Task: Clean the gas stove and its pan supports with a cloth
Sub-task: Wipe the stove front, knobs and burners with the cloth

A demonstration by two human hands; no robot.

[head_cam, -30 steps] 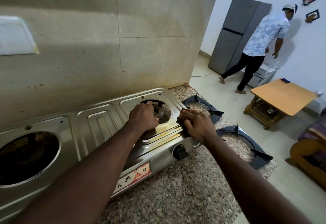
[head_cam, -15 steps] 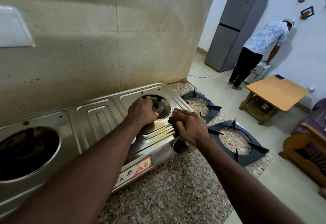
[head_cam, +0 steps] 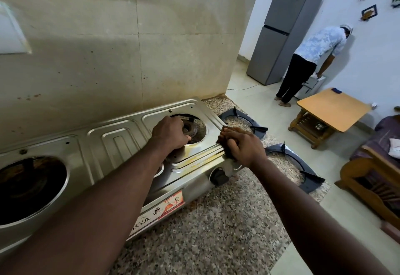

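A two-burner steel gas stove (head_cam: pixel 116 140) lies on the speckled granite counter (head_cam: pixel 216 231). My left hand (head_cam: pixel 170 133) is curled over the rim of the right burner opening (head_cam: pixel 194 130), thumb on the steel. At the stove's ridged right front edge my right hand (head_cam: pixel 242 144) presses down with bent fingers, and a bit of dark cloth (head_cam: pixel 229 157) shows under the palm. Two dark pan supports lie off the stove on the counter to its right, the far support (head_cam: pixel 255 123) and the near support (head_cam: pixel 303 166).
The left burner opening (head_cam: pixel 32 186) is dark and grimy. A black knob (head_cam: pixel 218 177) sits on the stove front. The tiled wall stands right behind. Beyond the counter edge are a person (head_cam: pixel 311 58) bent over, a grey fridge (head_cam: pixel 279 36), a wooden table (head_cam: pixel 331 108) and a sofa (head_cam: pixel 372 179).
My right hand slid left along the stove's front edge, then back to the right. My left hand stayed on the burner rim. The person in the background bent lower.
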